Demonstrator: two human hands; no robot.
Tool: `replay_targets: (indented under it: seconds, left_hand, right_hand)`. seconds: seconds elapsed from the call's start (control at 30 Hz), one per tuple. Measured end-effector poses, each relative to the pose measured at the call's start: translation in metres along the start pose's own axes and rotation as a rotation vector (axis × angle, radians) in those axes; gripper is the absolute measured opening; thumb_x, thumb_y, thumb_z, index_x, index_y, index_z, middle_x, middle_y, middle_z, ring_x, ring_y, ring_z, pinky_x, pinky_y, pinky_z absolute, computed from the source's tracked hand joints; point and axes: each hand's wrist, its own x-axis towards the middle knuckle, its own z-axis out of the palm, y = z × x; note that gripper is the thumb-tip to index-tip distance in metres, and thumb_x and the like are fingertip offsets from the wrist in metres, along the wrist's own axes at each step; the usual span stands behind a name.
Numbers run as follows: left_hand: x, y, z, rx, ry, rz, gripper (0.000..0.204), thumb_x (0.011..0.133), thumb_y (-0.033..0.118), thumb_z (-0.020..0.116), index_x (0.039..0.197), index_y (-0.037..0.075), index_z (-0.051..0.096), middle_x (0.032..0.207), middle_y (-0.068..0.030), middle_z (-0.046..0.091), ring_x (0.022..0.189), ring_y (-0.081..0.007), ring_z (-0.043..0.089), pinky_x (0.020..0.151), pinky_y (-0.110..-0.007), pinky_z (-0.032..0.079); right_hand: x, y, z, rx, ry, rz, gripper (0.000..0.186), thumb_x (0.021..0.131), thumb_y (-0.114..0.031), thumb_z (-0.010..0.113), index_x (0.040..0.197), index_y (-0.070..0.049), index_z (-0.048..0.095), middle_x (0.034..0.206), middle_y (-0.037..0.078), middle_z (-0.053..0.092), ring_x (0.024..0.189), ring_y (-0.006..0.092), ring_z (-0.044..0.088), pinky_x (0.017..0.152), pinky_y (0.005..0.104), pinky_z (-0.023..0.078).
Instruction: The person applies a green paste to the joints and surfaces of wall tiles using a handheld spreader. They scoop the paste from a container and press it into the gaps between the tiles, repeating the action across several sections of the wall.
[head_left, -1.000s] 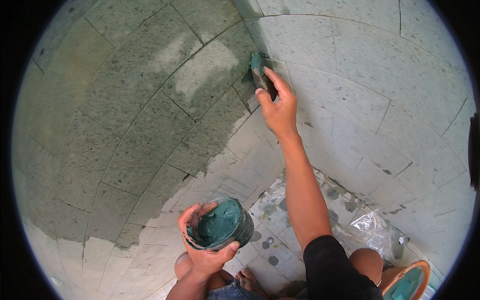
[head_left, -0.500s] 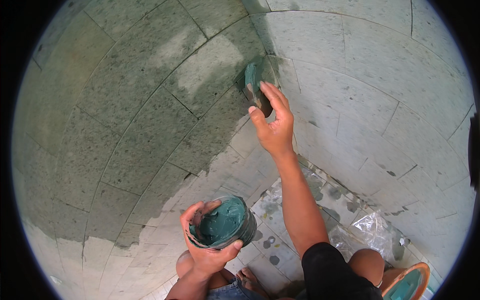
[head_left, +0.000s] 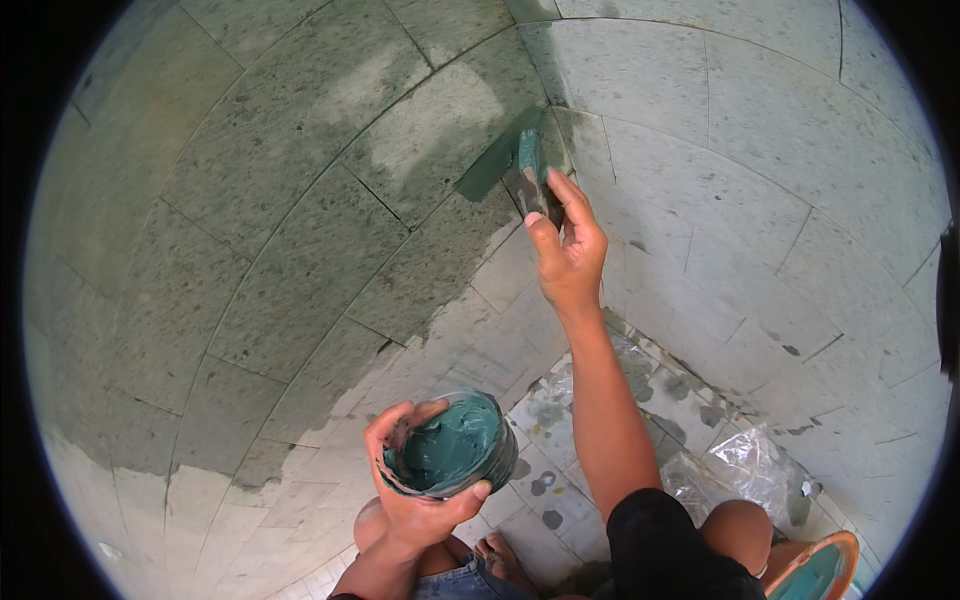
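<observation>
Green paste bowl (head_left: 452, 458) gripped in left hand (head_left: 415, 490); right hand (head_left: 568, 255) pinches spreader (head_left: 530, 170) against tiled wall (head_left: 300, 220).

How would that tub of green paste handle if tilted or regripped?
The tub is open and looks nearly full of wet paste, so probably heavy for its size and apt to spill if tipped. Smeared rim likely slippery; the left hand cups it from beneath.
</observation>
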Motion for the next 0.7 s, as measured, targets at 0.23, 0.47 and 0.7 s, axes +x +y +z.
replay_targets:
  seconds: [0.23,0.47,0.7]
  left_hand:
    - [-0.002,-0.001,-0.004,0.014,-0.02,-0.022,0.098,0.059,0.02,0.089,0.133,0.0,0.028,0.122,-0.0221,0.051,0.114,-0.0275,0.053,0.1,-0.041,0.042]
    - [-0.002,0.004,-0.006,0.02,-0.009,-0.009,0.098,0.059,0.02,0.089,0.133,-0.001,0.028,0.122,-0.0224,0.051,0.115,-0.0281,0.052,0.101,-0.041,0.042]
    - [-0.004,0.002,-0.006,0.025,-0.015,-0.021,0.099,0.059,0.019,0.089,0.134,0.0,0.027,0.122,-0.0222,0.05,0.115,-0.028,0.053,0.1,-0.041,0.042]
  right_hand:
    - [-0.034,0.003,0.017,-0.181,-0.19,-0.144,0.051,0.076,-0.014,0.068,0.125,-0.002,0.061,0.134,0.02,0.051,0.121,0.0311,0.048,0.102,0.0405,0.039]
    - [-0.04,-0.008,0.034,-0.266,-0.096,-0.24,0.055,0.072,-0.015,0.074,0.125,-0.003,0.061,0.126,0.021,0.05,0.111,0.0346,0.048,0.094,0.0428,0.043]
    - [-0.055,-0.031,0.039,-0.51,-0.209,-0.349,0.053,0.067,-0.012,0.076,0.119,-0.006,0.066,0.116,0.018,0.051,0.099,0.0321,0.049,0.085,0.0409,0.046]
